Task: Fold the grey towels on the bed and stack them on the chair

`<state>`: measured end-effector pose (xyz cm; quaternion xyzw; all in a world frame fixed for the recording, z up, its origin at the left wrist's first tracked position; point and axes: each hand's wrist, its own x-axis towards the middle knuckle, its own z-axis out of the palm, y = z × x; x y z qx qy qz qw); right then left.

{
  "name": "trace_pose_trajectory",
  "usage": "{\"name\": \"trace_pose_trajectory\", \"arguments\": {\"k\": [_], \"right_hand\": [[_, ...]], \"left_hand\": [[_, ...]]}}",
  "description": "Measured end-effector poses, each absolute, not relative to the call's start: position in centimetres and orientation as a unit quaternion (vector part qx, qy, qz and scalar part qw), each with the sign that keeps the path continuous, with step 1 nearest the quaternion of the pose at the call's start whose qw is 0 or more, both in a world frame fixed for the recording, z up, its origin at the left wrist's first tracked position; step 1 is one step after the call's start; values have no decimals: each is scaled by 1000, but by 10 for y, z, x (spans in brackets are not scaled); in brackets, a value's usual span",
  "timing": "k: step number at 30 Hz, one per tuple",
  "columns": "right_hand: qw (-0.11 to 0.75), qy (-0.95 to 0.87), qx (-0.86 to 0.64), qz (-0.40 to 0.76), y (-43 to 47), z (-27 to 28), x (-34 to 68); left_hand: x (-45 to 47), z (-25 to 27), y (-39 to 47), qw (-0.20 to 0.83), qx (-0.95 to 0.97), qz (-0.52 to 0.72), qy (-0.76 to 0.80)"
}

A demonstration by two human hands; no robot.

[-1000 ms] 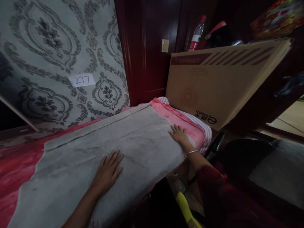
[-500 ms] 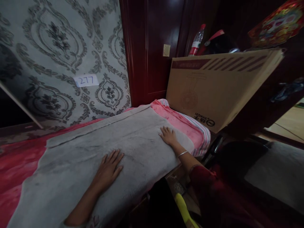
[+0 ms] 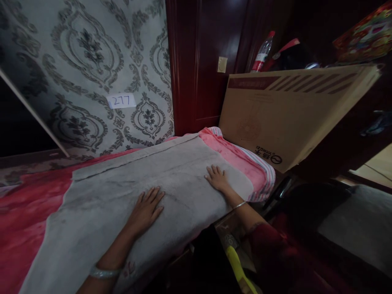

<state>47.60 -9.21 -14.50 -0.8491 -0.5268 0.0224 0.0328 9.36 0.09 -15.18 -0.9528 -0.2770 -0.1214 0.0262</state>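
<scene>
Starting at the far left, a red cloth (image 3: 27, 228) spreads out, its edge running under the big grey cloth (image 3: 177, 175) that takes up the middle of the scene. Above it, grey patterned wallpaper (image 3: 92, 45) carries a white paper label (image 3: 121, 100) reading 277. And here's the left hand (image 3: 146, 210), palm down on the grey cloth left of centre, fingers extended and a little apart, the thumb out to the side; a pale bangle (image 3: 104, 272) circles that wrist, near a small reddish mark on the cloth. A long fold line crosses the cloth's far side, with fainter creases between the hands. Behind, a dark red panel (image 3: 208, 36) bears a small light-coloured plate (image 3: 222, 64). Now the right hand (image 3: 217, 178), well apart from the left, also flat on the grey cloth toward its right end, fingers fanned, a thin bracelet (image 3: 239, 205) on the forearm. Low in front, a yellow object (image 3: 237, 265) shows beside the right arm. Just past that hand, pink cloth (image 3: 239, 163) and a striped edge (image 3: 270, 175) peek out. Next, a large cardboard box (image 3: 294, 110) leans at a tilt, a red-capped bottle (image 3: 263, 53) showing above its top edge, and a colourful red packet (image 3: 364, 36) closes the right side.
</scene>
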Motion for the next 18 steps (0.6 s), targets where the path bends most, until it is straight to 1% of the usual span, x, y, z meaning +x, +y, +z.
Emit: {"name": "trace_pose_trajectory", "arguments": {"k": [6,9,12,18], "right_hand": [[22,-528,-849,6,-113,-153,475],[28,-531,-847,-3,-114,-159,480],[36,-540,-841,-21,-115,-168,483],[46,-543,-838,-33,-116,-175,485]], "left_hand": [[98,-139,-16,-6,-942,-72,-327],[81,-137,-26,-14,-932,-59,-358],[40,-138,-40,-2,-909,-62,-412],[-71,-136,-74,33,-825,-46,-563]]}}
